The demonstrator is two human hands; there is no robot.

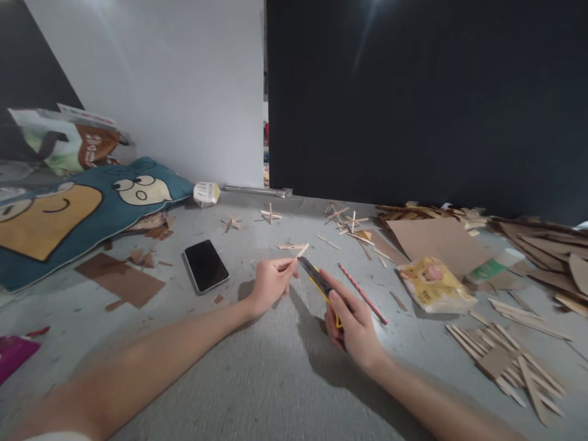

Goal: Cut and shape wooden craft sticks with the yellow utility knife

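Note:
Between the fingertips of my left hand [272,282] is a thin wooden stick [303,250], its pale end pointing up and away. My right hand [351,315] is wrapped round a black and yellow utility knife [316,277]. The knife's tip is close to the stick near my left fingers; whether it touches I cannot tell. Just beyond my hands, another wooden stick [291,247] lies flat on the table. Beside my right hand rests a red patterned pencil [362,294].
A phone [206,266] lies to the left, near brown cardboard pieces [120,278] and a blue cushion [147,190]. Small crossed-stick pieces [271,214] stand at the back. On the right are a yellow packet [434,285], loose wooden sticks [533,386] and stacked cardboard [542,245].

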